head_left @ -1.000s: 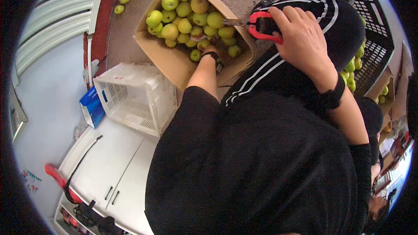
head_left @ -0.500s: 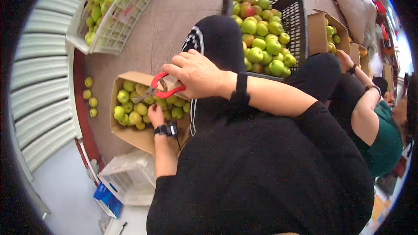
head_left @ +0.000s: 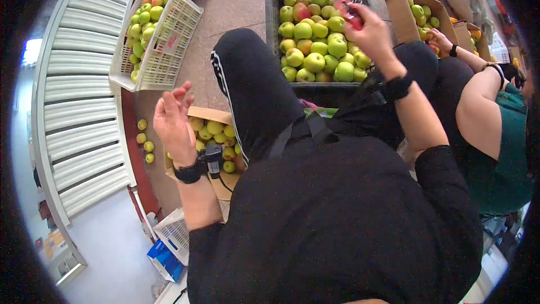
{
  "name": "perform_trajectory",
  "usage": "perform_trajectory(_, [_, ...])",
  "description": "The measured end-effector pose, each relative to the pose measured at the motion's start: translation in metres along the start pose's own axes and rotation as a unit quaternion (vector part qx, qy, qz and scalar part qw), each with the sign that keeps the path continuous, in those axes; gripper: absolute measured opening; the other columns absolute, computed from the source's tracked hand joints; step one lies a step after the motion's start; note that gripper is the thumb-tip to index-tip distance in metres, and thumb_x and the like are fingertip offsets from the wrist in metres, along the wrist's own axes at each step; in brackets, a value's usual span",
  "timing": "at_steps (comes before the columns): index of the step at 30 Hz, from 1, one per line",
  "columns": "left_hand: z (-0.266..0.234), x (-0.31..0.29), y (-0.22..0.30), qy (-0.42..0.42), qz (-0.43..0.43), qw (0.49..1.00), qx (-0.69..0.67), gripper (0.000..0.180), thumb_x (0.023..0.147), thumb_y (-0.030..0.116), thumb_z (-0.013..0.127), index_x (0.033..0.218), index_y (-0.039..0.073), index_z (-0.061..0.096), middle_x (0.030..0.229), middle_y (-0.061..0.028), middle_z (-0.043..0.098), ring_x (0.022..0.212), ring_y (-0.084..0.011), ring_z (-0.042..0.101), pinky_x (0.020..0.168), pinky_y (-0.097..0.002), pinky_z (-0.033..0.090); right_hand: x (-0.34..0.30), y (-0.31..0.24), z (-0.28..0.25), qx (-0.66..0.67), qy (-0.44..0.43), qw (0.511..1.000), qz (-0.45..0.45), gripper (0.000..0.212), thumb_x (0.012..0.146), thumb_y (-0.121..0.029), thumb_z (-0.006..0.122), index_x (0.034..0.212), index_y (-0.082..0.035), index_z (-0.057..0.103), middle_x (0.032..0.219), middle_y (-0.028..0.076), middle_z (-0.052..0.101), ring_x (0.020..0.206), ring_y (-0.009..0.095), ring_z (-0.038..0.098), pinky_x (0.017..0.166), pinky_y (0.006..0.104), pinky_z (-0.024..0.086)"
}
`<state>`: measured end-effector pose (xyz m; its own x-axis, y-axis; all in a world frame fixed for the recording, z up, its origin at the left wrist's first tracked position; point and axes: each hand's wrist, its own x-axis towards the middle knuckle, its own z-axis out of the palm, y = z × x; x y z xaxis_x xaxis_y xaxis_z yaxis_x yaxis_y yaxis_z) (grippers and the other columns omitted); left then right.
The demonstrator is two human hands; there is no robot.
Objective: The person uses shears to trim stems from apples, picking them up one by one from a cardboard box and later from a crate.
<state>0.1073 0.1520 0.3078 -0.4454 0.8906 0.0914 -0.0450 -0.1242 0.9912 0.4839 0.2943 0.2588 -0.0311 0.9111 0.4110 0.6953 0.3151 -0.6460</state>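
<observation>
Clamping fingers of the right hand (head_left: 369, 32) round red clippers (head_left: 350, 12) over apples (head_left: 319, 48), upper right of frame. Holding the left hand (head_left: 173, 126) with fingers apart, left of middle. Likely feeling stiff, light; gripping best by handles (head_left: 354, 20).

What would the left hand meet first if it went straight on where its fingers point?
Probably the white plastic crate of apples, which lies just beyond the left hand's fingertips in the picture. Depth is unclear, though: the hand may be high enough to pass above it.
</observation>
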Motion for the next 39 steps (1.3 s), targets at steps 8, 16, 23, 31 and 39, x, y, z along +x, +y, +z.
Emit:
perform_trajectory(8, [0.134,0.049,0.118,-0.282,0.015,0.955,-0.093,0.030,0.096,0.024,0.046,0.075,0.002,0.052,0.092,-0.0138,0.062,0.099,-0.0296,0.060,0.079,-0.0370,0.050,0.039,0.012,-0.083,-0.066,0.043,0.997,0.025,0.054,0.073,-0.034,0.069,0.113,-0.002,0.056,0.096,0.013,0.063,0.087,0.019,0.061,0.078,0.0312,0.047])
perform_trajectory(16, [0.228,0.151,0.054,-0.359,-0.131,0.919,-0.096,0.028,0.087,0.013,0.060,0.110,-0.002,0.053,0.105,-0.0137,0.060,0.100,-0.0267,0.059,0.081,-0.0397,0.051,0.118,0.011,-0.032,0.215,-0.035,0.971,0.096,0.054,0.074,-0.035,0.068,0.111,0.003,0.055,0.096,0.016,0.063,0.089,0.024,0.060,0.077,0.0323,0.047])
perform_trajectory(23, [0.277,0.170,-0.046,-0.366,-0.305,0.878,-0.047,0.048,0.087,0.023,0.061,0.125,0.002,0.041,0.121,-0.0086,0.053,0.110,-0.0249,0.052,0.085,-0.0407,0.049,0.124,0.045,0.044,0.246,-0.095,0.949,0.173,0.073,0.066,-0.038,0.071,0.119,0.005,0.045,0.103,0.019,0.061,0.094,0.024,0.060,0.082,0.0326,0.047])
perform_trajectory(31, [0.295,0.182,-0.087,-0.390,-0.346,0.852,-0.048,0.052,0.085,0.020,0.063,0.130,0.007,0.040,0.126,-0.0049,0.049,0.110,-0.0159,0.052,0.085,-0.0305,0.047,0.117,0.036,0.062,0.140,-0.107,0.973,0.146,0.062,0.072,-0.027,0.070,0.120,0.002,0.044,0.104,0.022,0.062,0.096,0.033,0.062,0.082,0.0386,0.049])
perform_trajectory(39, [0.303,0.185,-0.114,-0.575,-0.165,0.801,-0.027,0.038,0.087,0.030,0.058,0.120,0.011,0.051,0.113,-0.0029,0.053,0.104,-0.0117,0.051,0.082,-0.0289,0.045,0.121,0.040,0.057,0.097,-0.079,0.988,0.089,0.038,0.073,-0.025,0.070,0.101,-0.001,0.056,0.088,0.018,0.065,0.083,0.030,0.065,0.072,0.0374,0.051])
